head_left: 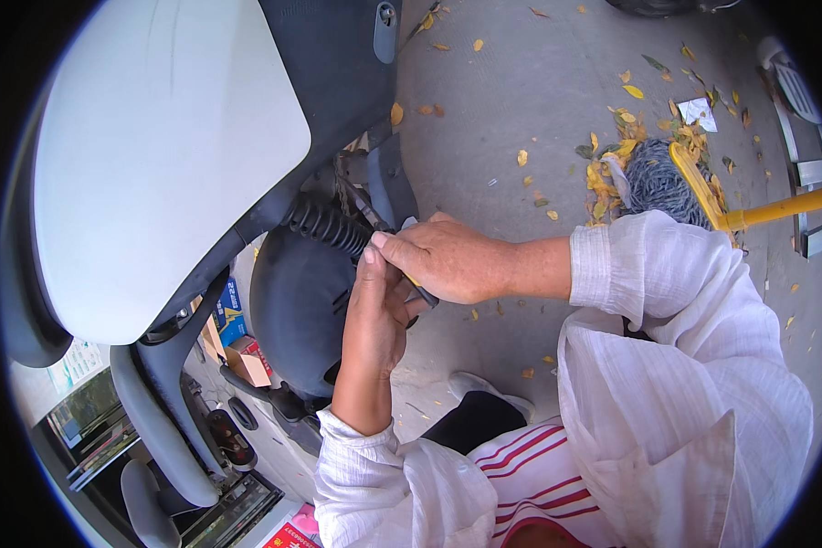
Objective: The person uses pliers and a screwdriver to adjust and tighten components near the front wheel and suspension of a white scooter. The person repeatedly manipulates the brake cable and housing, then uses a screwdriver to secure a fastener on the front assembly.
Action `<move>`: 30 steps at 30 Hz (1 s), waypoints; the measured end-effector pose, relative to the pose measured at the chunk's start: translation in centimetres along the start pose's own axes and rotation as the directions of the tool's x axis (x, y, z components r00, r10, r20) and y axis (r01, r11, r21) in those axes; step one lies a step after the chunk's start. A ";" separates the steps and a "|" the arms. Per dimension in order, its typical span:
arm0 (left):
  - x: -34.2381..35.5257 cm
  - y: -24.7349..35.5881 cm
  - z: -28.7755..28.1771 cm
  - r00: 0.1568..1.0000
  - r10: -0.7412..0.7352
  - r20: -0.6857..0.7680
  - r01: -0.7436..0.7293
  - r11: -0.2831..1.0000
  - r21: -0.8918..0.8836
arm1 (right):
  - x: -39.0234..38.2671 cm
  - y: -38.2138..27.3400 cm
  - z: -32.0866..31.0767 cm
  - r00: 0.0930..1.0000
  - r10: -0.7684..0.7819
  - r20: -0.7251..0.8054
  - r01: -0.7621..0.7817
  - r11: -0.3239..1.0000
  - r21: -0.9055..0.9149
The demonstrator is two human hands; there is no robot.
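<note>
Both hands (411, 283) grip tool (374, 219), tip up-left.

A scooter body panel (169, 155) filled the upper left of the frame. Right of it, at centre, both hands met at a ribbed boot (329, 226). Leaves (612, 164) and a broom (667, 178) lay upper right.

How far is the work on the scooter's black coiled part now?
Done: nothing looks finished; the white scooter panel is in place. In hand: the left hand and right hand meet at the end of the black coiled part, gripping a thin dark tool. Left: the coiled part's end is hidden under the fingers, so I cannot tell.
</note>
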State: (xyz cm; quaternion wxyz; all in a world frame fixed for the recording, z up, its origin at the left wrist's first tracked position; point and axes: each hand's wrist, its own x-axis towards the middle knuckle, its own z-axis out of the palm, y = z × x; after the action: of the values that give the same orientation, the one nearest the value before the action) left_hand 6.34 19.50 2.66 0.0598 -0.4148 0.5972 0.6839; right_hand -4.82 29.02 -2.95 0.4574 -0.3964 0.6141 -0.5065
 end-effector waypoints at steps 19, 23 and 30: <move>-10.5 0.2 -6.2 0.989 0.077 -0.128 -0.019 0.917 0.400 | 1.0 2.3 -3.9 0.988 0.110 -0.105 -0.128 0.974 -0.189; -15.5 -2.0 -7.6 0.957 0.180 -0.228 -0.113 0.954 0.278 | 2.8 -1.7 -6.7 0.990 0.141 -0.002 -0.118 0.821 -0.558; -18.2 -3.5 -7.9 0.903 0.374 -0.211 -0.324 0.916 0.238 | 5.9 -10.6 -6.9 0.867 0.495 -0.059 -0.450 0.725 -0.521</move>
State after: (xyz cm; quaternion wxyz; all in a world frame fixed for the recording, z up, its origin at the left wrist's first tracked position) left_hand 24.04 21.13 12.04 -0.0997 -0.3759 0.7295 0.5626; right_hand -12.76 23.38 7.04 0.4723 -0.3558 0.7880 -0.1715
